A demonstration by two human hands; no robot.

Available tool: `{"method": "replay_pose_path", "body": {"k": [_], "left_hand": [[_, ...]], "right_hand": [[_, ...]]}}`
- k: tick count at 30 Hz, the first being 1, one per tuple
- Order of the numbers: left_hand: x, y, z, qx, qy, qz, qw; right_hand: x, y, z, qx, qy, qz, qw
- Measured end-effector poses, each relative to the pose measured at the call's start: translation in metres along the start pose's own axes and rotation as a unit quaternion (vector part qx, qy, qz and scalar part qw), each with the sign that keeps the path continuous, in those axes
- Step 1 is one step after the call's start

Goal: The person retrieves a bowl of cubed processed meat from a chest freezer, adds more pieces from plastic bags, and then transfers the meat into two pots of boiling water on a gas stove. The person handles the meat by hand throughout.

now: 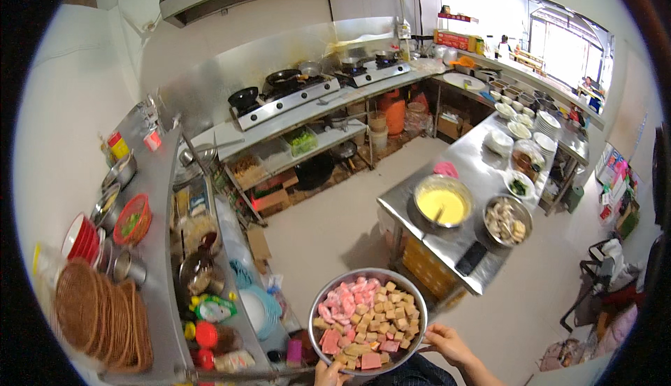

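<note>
A round steel bowl (422,307) is held up in front of my body, above the floor. My left hand (330,374) grips its near rim at the lower left; only the fingers show at the picture's bottom edge. On the right side, my right hand (445,343) holds the rim with the thumb and fingers. Inside lie tan cubes (399,310) of food, pink curled pieces (346,299) at the far left, and several flat pink chunks (371,361) towards me. I cannot tell exactly what these foods are.
Ahead right, a steel table (466,150) bears a bowl of yellow batter (440,205), a bowl of pale mushroom-like pieces (506,221) and a dark phone (472,257). A steel counter (157,260) with stacked wicker baskets (99,312) runs along the left. Gas stoves (288,100) stand along the back.
</note>
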State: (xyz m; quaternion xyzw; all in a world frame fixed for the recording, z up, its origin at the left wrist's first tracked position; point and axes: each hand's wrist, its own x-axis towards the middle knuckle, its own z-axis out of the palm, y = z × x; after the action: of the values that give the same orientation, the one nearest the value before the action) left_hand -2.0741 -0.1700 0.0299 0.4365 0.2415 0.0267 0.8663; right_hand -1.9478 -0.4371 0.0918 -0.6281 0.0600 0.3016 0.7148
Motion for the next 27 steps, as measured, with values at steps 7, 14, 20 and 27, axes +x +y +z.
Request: {"method": "replay_pose_path", "body": {"k": [7, 14, 20, 27], "left_hand": [[0.144, 0.137, 0.040, -0.037, 0.091, 0.005, 0.995], [0.333, 0.253, 0.009, -0.022, 0.145, 0.027, 0.989], [0.525, 0.320, -0.025, 0.001, 0.128, 0.001, 0.992], [0.771, 0.382, -0.058, 0.013, -0.096, -0.082, 0.992]], "right_hand": [[0.227, -0.103, 0.070, -0.203, -0.137, -0.030, 0.969], [0.440, -0.194, 0.162, -0.180, -0.262, -0.005, 0.948], [0.620, -0.243, 0.197, -0.104, -0.229, 0.057, 0.966], [0.757, -0.331, 0.174, -0.076, -0.012, -0.020, 0.997]]}}
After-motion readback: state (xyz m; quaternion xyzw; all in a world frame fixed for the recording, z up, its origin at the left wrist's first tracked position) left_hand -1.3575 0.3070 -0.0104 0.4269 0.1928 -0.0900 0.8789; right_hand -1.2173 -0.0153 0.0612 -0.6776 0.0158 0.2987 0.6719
